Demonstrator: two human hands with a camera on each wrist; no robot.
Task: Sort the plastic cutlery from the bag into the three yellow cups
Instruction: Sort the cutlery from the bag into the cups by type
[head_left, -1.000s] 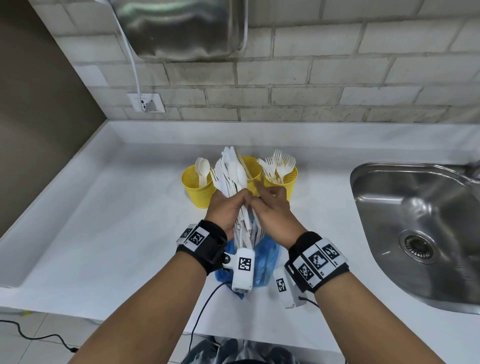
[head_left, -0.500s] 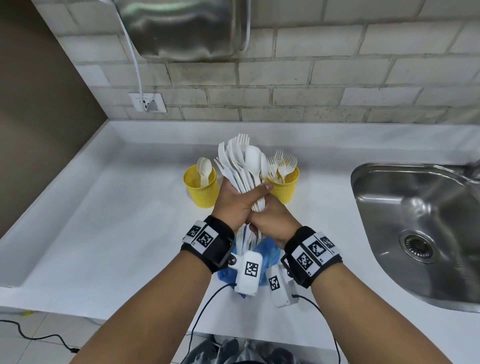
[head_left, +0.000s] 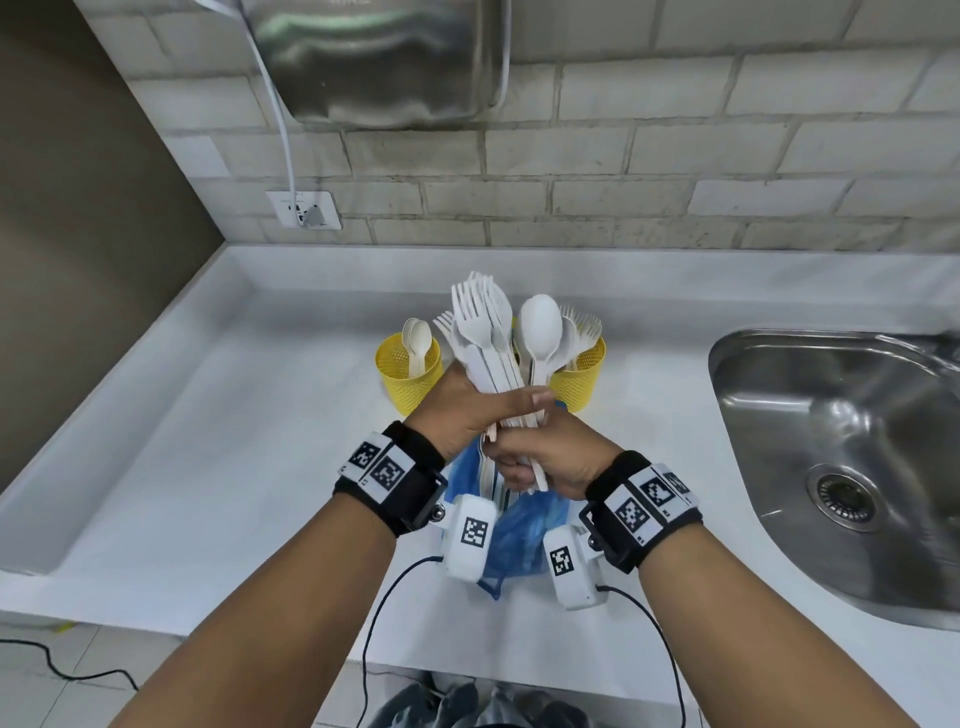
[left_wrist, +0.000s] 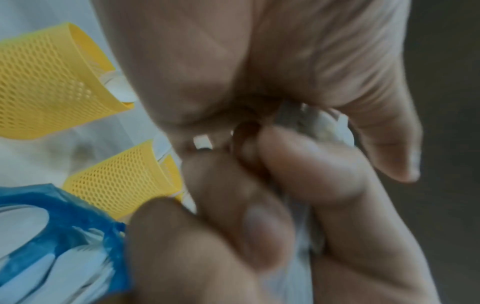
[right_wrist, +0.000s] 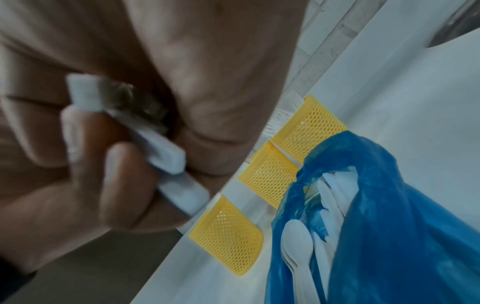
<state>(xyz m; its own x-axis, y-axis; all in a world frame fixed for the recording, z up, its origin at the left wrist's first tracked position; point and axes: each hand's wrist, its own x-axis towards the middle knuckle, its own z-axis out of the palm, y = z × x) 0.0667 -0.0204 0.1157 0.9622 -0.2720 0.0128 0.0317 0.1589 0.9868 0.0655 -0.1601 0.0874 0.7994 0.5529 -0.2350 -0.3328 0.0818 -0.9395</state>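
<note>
- The left hand (head_left: 470, 415) is wrapped round the middle of a thick bundle of white plastic cutlery (head_left: 485, 338), thumb across the front, so that the forks and spoons stand upright and fan out above the fist where their heads can be told apart
- The right hand (head_left: 545, 460) sits just below it, fingers curled round the lower handle ends; the right wrist view shows the flat handle tips (right_wrist: 166, 152) pinched between its fingers, probably to square the bundle or to draw one piece out
- Both hands are held above the blue bag (head_left: 519, 525), which lies open on the white counter (head_left: 208, 441) right under them, so anything that slips should fall back into it; more spoons (right_wrist: 298, 236) show inside the bag, so plenty seems left to sort
- The three yellow cups stand in a row just behind the hands, within easy reach: the left cup (head_left: 408, 376) holds spoons, the right cup (head_left: 579, 376) holds forks, and the middle cup (right_wrist: 270, 174) is hidden behind the bundle in the head view, so I cannot tell what is in it
- A steel sink (head_left: 831, 441) lies well apart to the right, away from the work
</note>
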